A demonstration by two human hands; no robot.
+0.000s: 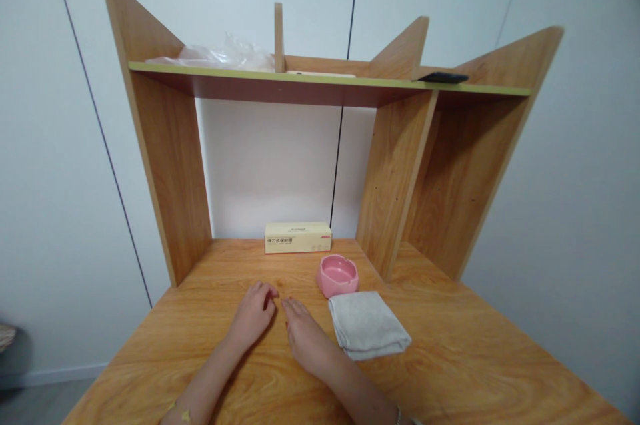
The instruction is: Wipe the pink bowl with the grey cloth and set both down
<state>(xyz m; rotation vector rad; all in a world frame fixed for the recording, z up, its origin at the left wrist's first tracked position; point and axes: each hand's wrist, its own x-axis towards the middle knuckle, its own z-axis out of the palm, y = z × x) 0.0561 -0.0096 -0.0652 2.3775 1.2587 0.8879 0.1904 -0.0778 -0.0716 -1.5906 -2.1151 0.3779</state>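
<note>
My left hand (254,311) rests low over the wooden desk, fingers bent and a gap showing between thumb and forefinger; no object is visible in it. Just to its right, my right hand (303,330) lies almost flat, palm down, with its fingertips pointing towards the left one. A small space separates the two hands. Right of them stands a pink ashtray (339,277) with notches in its rim. A folded light grey cloth (369,323) lies in front of the ashtray, near my right wrist.
A cream cling-film box (298,238) stands at the back of the desk (445,371). Wooden side panels and a divider rise around it. On the upper shelf (330,81) lie a clear plastic bag (225,55) and a flat black object (443,78).
</note>
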